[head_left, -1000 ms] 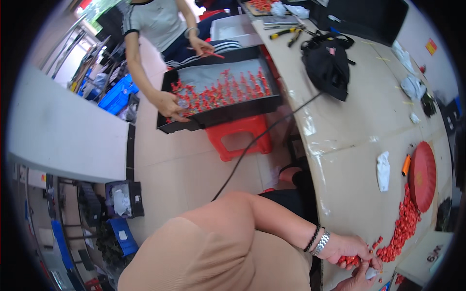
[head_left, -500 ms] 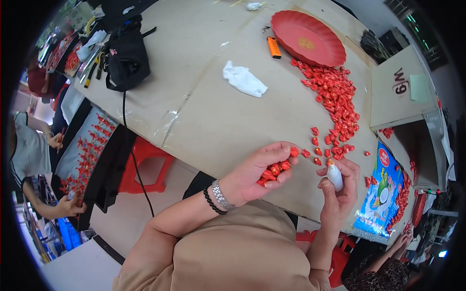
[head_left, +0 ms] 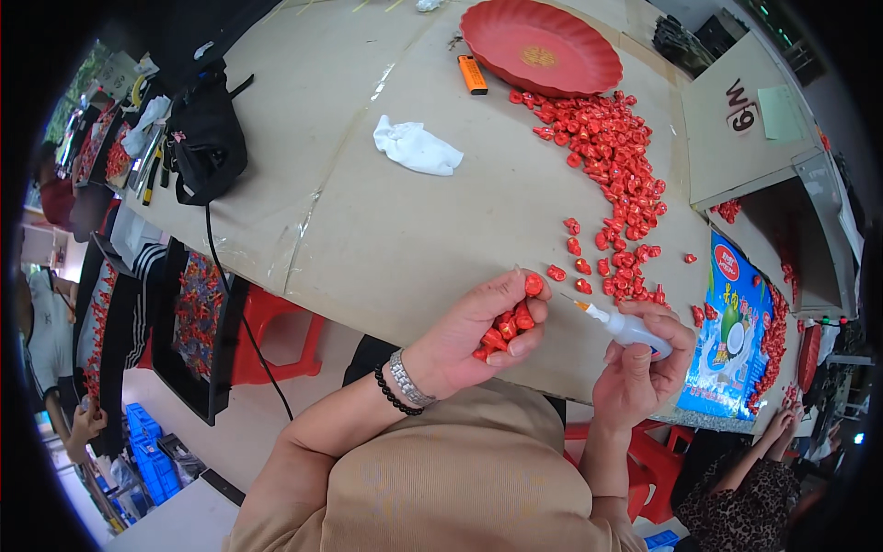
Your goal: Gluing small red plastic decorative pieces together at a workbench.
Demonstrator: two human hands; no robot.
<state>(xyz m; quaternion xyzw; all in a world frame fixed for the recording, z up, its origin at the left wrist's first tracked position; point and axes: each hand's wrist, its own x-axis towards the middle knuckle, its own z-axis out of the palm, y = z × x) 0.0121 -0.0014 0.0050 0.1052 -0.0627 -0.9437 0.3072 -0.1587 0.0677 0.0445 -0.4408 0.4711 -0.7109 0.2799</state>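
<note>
My left hand point(head_left: 457, 339) is closed around several small shiny red pieces point(head_left: 504, 329), with one red piece point(head_left: 533, 284) pinched at the thumb and fingertip. My right hand point(head_left: 636, 373) grips a small white squeeze bottle point(head_left: 635, 333) with a thin needle tip. The bottle lies tilted, its tip toward the pinched piece and a small gap from it. Beyond my hands, a long heap of the same red pieces point(head_left: 618, 170) spreads over the table, with a few loose ones near my fingers. What the pieces are exactly is hard to tell.
A red scalloped plate point(head_left: 483, 46) stands at the far side, beside an orange lighter point(head_left: 473, 75). A white cloth point(head_left: 417, 147) lies mid-table. A black bag point(head_left: 208, 138) sits left, a grey box point(head_left: 750, 138) right, near a blue printed sheet point(head_left: 727, 368). Other people work at both sides.
My right hand has tipped the bottle from upright to leaning left, toward the pinched piece. The whole view has shifted a little. At the left, a tray and a striped sleeve show differently.
</note>
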